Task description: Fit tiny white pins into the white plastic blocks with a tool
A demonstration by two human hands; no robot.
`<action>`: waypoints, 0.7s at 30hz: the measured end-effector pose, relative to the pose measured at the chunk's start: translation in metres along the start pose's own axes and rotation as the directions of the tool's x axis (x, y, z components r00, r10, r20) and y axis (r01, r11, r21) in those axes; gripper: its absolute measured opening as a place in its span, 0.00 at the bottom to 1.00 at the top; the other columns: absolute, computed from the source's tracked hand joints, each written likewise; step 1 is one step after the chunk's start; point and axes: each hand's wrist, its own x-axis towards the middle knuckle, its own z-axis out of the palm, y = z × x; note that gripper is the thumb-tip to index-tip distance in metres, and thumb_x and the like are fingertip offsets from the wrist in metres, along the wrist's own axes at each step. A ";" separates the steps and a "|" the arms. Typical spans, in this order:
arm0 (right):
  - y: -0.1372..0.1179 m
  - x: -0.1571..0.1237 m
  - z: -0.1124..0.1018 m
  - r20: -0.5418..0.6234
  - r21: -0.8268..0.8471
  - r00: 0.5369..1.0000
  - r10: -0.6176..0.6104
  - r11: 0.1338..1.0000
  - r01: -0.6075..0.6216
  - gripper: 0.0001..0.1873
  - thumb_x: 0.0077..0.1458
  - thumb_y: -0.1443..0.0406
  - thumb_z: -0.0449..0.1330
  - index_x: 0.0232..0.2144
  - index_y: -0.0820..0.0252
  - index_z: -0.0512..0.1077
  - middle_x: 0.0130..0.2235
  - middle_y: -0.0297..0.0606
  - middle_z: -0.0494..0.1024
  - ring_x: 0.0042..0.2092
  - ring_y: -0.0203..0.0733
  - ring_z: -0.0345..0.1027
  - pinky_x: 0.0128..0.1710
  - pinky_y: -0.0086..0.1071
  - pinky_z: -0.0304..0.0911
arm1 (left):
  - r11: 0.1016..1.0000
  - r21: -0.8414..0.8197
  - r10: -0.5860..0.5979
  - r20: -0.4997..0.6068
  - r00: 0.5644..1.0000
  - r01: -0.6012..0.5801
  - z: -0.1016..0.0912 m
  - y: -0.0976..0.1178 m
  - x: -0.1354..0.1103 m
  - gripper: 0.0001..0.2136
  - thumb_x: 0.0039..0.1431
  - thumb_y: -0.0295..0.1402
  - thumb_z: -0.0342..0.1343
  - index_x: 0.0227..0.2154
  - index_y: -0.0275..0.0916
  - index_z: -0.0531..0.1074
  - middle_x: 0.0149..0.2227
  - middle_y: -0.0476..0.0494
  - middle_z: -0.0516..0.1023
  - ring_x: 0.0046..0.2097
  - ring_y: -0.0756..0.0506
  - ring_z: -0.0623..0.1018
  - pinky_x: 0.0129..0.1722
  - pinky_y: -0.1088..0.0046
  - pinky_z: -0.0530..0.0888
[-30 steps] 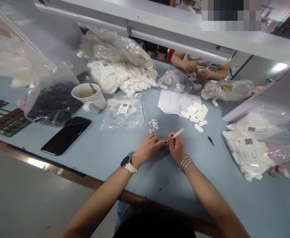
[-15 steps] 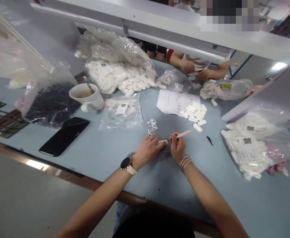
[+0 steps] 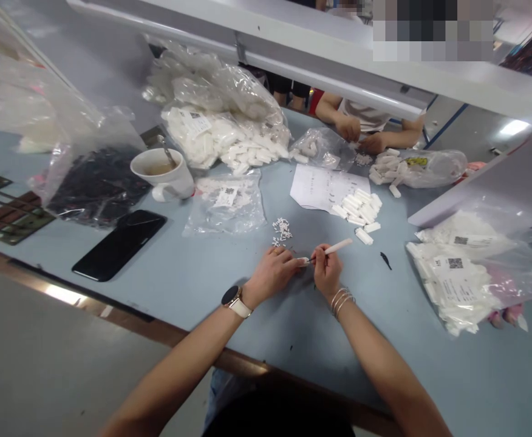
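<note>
My left hand (image 3: 272, 272), with a watch on its wrist, pinches a small white piece (image 3: 302, 261) just above the grey-blue table (image 3: 193, 273). My right hand (image 3: 327, 271), bracelets at the wrist, is closed on a thin white-handled tool (image 3: 337, 246) whose dark tip meets that piece. The handle points up and right. Beyond my fingers lies a heap of tiny white parts (image 3: 282, 229). Farther right, white tubes (image 3: 358, 209) are stacked beside a sheet of paper (image 3: 320, 185).
A black phone (image 3: 119, 243) and a cup with a spoon (image 3: 163, 173) sit at the left. Clear bags of white parts (image 3: 223, 127) lie behind and at the right (image 3: 460, 273). Another person's hands (image 3: 361, 133) work across the table. A white shelf beam (image 3: 293, 54) crosses overhead.
The tool's handle has tilted lower and more to the right than a second ago. Both hands stay together at the same spot.
</note>
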 end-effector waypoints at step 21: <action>-0.004 0.006 -0.001 0.026 -0.135 0.988 -0.154 0.979 0.156 0.14 0.63 0.58 0.48 0.32 0.58 0.67 0.24 0.33 0.72 0.24 0.36 0.66 0.28 0.29 0.63 | 0.997 -0.057 -0.055 0.061 0.997 0.059 -0.001 -0.001 0.001 0.06 0.62 0.32 0.52 0.35 0.40 0.73 0.30 0.45 0.73 0.35 0.45 0.70 0.37 0.68 0.65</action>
